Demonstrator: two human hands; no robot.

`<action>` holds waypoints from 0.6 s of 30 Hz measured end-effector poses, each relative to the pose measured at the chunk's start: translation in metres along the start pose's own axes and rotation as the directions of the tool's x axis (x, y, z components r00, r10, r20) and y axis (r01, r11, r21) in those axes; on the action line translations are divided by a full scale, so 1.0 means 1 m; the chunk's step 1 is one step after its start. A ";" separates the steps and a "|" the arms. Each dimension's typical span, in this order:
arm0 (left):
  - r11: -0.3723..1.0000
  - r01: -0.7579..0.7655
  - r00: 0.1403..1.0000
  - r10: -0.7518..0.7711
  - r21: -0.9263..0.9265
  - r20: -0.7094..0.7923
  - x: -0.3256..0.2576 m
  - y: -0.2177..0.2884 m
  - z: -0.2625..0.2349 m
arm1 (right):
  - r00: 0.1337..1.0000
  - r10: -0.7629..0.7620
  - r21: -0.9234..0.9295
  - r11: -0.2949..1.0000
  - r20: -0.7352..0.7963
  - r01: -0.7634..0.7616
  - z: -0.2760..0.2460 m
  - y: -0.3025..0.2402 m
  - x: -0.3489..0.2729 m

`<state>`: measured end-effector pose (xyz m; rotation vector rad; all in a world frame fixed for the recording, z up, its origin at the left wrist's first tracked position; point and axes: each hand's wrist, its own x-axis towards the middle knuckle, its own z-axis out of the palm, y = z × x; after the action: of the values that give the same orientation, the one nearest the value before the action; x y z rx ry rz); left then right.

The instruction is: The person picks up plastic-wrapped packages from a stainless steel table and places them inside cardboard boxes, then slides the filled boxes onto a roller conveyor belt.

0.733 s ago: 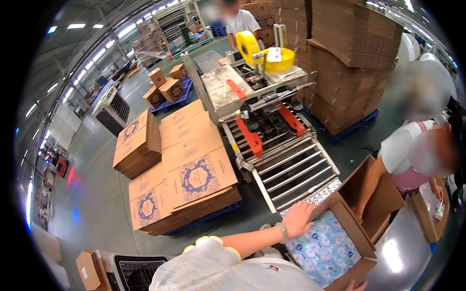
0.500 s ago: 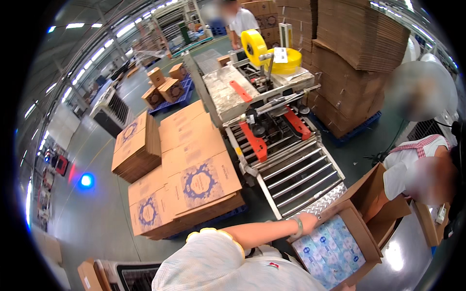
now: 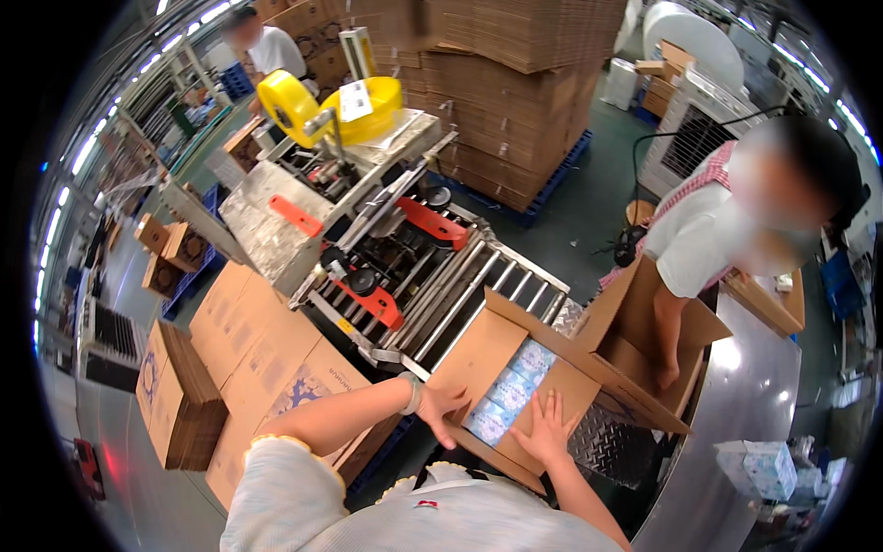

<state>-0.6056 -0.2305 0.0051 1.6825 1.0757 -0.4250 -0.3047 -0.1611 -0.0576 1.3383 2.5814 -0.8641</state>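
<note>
A brown carton [image 3: 480, 346] filled with blue-and-white printed packs [image 3: 511, 394] stands in front of me at the near end of the roller conveyor. Its two side flaps lean inward and leave a strip of packs showing. The far flap sticks up. My left hand [image 3: 440, 413], fingers spread, rests at the left flap near the carton's near corner. On the right flap lies my right hand [image 3: 546, 430], flat and with its fingers apart. Neither hand grips anything.
Beyond the conveyor [image 3: 497, 285] stands a taping machine [image 3: 340, 198] with yellow tape rolls [image 3: 372, 110]. At right, a co-worker [image 3: 690, 221] reaches into a second open carton [image 3: 635, 317] by the metal table [image 3: 736, 423]. Flattened cartons [image 3: 267, 350] are piled at left.
My view has swung right. The carton has moved toward the rollers, and its side flaps are now folded inward. My left hand has left its far rim; my right hand is now fully visible.
</note>
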 end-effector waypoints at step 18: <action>0.954 0.258 0.371 0.047 0.152 -0.928 0.099 0.059 -0.079 | 0.765 0.174 0.773 0.029 0.620 -0.633 0.064 0.110 -0.027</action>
<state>-0.5223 -0.1184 -0.0017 2.1533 2.0441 0.4561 -0.2129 -0.1654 -0.1496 1.6873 0.8557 -2.5194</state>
